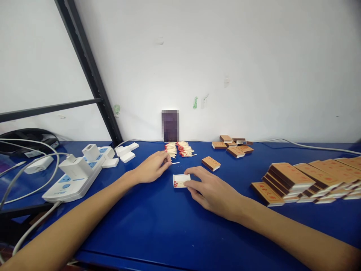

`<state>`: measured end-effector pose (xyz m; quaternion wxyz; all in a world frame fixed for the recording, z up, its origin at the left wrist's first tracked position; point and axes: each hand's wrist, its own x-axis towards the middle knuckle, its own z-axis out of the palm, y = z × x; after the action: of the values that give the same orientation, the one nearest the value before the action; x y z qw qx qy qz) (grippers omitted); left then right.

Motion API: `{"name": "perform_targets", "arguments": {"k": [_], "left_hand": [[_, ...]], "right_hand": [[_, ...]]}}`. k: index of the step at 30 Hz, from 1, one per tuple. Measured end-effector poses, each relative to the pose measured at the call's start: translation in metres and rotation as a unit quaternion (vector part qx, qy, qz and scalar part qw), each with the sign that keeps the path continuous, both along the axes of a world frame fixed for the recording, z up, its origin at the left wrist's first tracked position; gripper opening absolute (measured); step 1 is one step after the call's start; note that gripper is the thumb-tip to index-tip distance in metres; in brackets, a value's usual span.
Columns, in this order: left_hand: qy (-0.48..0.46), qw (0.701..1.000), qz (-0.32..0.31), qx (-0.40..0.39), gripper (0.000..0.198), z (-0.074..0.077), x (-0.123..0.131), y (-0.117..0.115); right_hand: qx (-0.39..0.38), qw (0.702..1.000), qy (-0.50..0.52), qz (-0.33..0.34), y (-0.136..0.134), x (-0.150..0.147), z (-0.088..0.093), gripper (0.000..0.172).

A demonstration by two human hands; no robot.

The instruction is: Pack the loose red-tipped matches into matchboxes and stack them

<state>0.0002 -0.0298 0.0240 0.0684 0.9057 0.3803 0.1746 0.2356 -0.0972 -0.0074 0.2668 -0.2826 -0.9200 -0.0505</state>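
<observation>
My left hand (pixel 153 166) is closed in a pinch, with a single match (pixel 175 162) sticking out from its fingertips just above the blue tabletop. My right hand (pixel 210 188) grips the right end of a small white matchbox tray (pixel 177 177) between thumb and fingers. Several red-tipped matches lie inside along the tray's near side. Behind the hands are two heaps of loose matches, the left heap (pixel 170 149) and the right heap (pixel 185 149). A closed matchbox (pixel 211 163) lies beyond my right hand.
Stacked matchboxes (pixel 293 178) fill the right side, and a smaller group of matchboxes (pixel 235 146) lies by the wall. On the left are a power strip (pixel 76 184) with chargers, cables, and white blocks (pixel 125 152). A dark upright phone-like object (pixel 170 126) leans on the wall.
</observation>
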Motion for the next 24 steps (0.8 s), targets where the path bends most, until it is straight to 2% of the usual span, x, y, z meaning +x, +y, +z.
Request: {"name": "perform_targets", "arguments": {"k": [5,9,13,16,18,20,22,24], "left_hand": [[-0.062,0.993,-0.023,-0.099,0.026,0.017,0.004,-0.012],[-0.049,0.992,-0.074,-0.089,0.019,0.011,0.010,-0.020],[-0.072,0.991,-0.059,-0.097,0.016,0.003,0.018,-0.021],[-0.131,0.986,-0.046,-0.087,0.018,0.011,0.024,-0.030],[-0.175,0.980,-0.070,-0.057,0.018,0.022,0.027,-0.049],[-0.166,0.975,-0.147,-0.027,0.016,0.028,0.029,-0.081],[-0.125,0.972,-0.197,0.039,0.021,0.024,0.027,-0.118],[-0.106,0.971,-0.209,0.053,0.026,0.008,0.019,-0.155]], "right_hand": [[-0.115,0.991,0.043,-0.058,0.001,0.000,0.000,0.012],[-0.175,0.980,0.073,-0.067,0.002,0.001,0.001,0.018],[-0.200,0.974,0.089,-0.061,0.001,0.001,0.001,0.022],[-0.191,0.973,0.115,-0.056,0.002,0.002,0.000,0.027],[-0.166,0.975,0.131,-0.066,0.004,0.004,0.003,0.026],[-0.135,0.979,0.118,-0.096,0.010,0.005,0.011,0.020],[-0.109,0.981,0.046,-0.151,0.018,0.005,0.024,0.020],[-0.089,0.969,-0.070,-0.219,0.028,0.003,0.038,0.022]]}}
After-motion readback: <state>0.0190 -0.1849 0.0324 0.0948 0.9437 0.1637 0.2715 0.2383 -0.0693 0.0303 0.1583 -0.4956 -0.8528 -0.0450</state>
